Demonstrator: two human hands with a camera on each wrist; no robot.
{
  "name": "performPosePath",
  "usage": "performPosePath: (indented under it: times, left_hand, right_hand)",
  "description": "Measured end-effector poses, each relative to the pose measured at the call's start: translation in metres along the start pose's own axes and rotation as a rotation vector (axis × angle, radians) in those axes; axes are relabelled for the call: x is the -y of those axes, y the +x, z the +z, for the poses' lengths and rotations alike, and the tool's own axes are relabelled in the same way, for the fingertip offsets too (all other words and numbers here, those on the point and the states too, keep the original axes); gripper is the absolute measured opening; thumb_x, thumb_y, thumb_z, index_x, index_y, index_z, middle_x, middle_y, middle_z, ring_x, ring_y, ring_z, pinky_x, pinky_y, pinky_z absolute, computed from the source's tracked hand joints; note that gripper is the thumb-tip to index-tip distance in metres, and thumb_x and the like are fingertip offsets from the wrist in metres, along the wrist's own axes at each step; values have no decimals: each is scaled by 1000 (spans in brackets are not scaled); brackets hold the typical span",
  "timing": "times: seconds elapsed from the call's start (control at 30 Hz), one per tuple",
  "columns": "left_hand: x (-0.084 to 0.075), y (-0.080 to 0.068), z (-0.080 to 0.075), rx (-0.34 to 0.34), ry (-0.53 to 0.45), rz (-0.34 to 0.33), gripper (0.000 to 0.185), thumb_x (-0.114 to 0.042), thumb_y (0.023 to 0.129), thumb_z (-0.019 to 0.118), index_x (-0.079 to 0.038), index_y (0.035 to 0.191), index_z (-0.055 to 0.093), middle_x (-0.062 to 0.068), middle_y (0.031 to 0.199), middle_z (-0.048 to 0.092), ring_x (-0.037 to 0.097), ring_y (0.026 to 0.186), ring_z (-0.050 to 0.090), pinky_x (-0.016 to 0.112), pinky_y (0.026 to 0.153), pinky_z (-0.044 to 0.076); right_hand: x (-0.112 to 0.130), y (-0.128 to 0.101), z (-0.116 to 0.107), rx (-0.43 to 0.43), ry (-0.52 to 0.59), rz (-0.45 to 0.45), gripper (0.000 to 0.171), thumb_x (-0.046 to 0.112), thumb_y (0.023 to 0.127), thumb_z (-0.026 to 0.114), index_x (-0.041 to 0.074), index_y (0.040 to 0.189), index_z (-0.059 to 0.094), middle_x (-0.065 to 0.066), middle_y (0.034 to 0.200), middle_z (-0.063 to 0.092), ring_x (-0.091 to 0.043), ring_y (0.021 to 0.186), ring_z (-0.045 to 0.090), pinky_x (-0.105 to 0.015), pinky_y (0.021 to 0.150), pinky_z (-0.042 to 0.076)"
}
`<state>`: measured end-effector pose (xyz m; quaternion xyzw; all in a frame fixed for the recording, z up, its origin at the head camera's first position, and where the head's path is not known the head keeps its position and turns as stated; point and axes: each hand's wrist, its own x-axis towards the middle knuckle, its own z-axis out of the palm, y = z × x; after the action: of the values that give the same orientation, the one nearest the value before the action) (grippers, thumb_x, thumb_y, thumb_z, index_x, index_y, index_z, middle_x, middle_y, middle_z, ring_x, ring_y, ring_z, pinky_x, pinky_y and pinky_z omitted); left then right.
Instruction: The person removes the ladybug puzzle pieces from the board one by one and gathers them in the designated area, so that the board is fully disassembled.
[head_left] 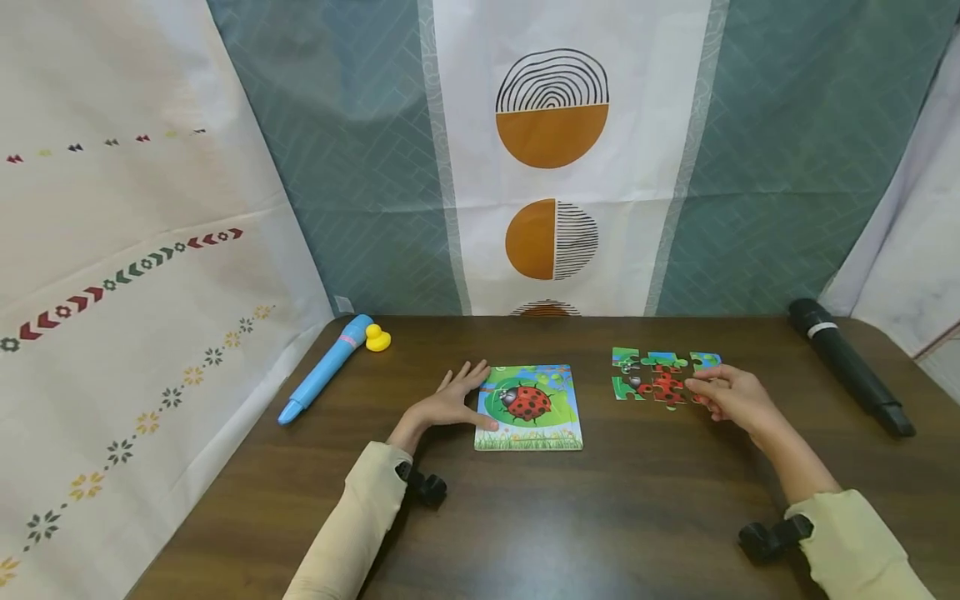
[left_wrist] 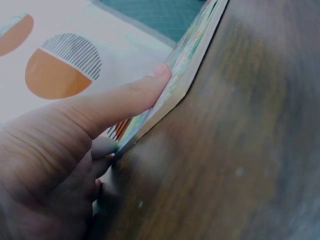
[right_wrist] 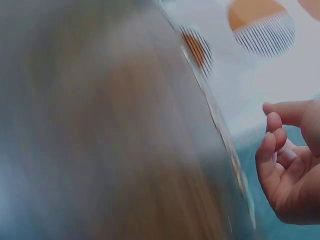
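Left hand (head_left: 450, 402) rests flat at the left edge of the ladybird puzzle board (head_left: 529, 408), fingers straight, thumb pressed along the board's side. The left wrist view confirms it: thumb (left_wrist: 125, 97) against the board's edge (left_wrist: 172, 92), nothing clenched. Right hand (head_left: 731, 396) sits right of the board, fingers loosely curled, touching the loose puzzle pieces (head_left: 660, 379); can't tell if it actually pinches one. Right wrist view is blurred, fingers (right_wrist: 272, 150) half curled. Board lies mid-table (head_left: 600, 517). Left of the board, far side: blue pen (head_left: 324, 368) and yellow duck (head_left: 377, 337). Far right of the board: black cylinder (head_left: 851, 367).
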<state>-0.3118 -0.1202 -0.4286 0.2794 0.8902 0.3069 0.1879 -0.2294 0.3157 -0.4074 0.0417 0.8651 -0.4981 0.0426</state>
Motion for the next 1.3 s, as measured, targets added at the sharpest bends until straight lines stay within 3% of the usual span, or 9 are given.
performPosePath:
  times: [0.2,0.4,0.53,0.73,0.87,1.07,1.17,1.3]
  left_hand:
    - [-6,13,-11,-4,23,18,108,-50,79,76,-13,158,13,4,167,1,31,154,-11,57,122,-11]
    - [-13,22,-18,-15,50,36,107,-50,80,75,-13,158,12,3,167,0,29,154,-11,55,122,-12]
    - [-16,24,-18,-16,54,44,106,-49,81,75,-13,158,12,4,167,0,30,154,-11,56,122,-12]
    - [-19,24,-17,-12,66,41,103,-47,82,74,-12,158,13,5,167,0,30,154,-11,56,122,-11]
    - [-19,21,-18,-20,68,44,103,-47,82,75,-12,158,14,5,167,1,30,154,-10,56,122,-11]
    - [-11,10,-12,-36,42,45,104,-49,81,75,-11,158,16,6,167,3,32,154,-9,58,121,-10]
    - [-5,3,-5,-25,32,31,105,-51,81,74,-11,158,16,6,167,3,33,154,-8,60,121,-9]
    - [1,-4,2,-23,15,20,104,-50,81,75,-10,157,16,7,167,4,34,154,-7,60,121,-8]
  right_hand:
    - [45,11,48,41,17,-113,49,30,97,60,-6,129,49,2,79,59,-8,63,50,-25,65,50]
    - [91,26,106,85,4,-227,38,24,95,63,-3,122,58,-18,105,65,-22,83,60,-29,69,51]
    - [108,33,139,144,-20,-286,37,20,94,64,-1,124,61,-20,115,64,-29,95,63,-29,72,52]
    - [113,42,162,234,-75,-326,45,14,92,66,-5,132,56,-22,122,63,-33,106,64,-35,79,56]
    - [112,43,167,260,-179,-408,47,12,90,67,-7,132,56,-23,123,63,-32,104,63,-41,84,56]
    - [109,34,181,273,-340,-438,52,23,86,73,5,132,60,-17,121,59,-26,99,58,-39,80,51]
    - [104,27,190,310,-344,-463,53,25,83,76,5,131,62,-13,109,60,-21,90,54,-34,74,47]
    - [98,20,201,333,-313,-517,52,25,82,79,3,126,64,-12,105,62,-19,89,52,-32,75,44]
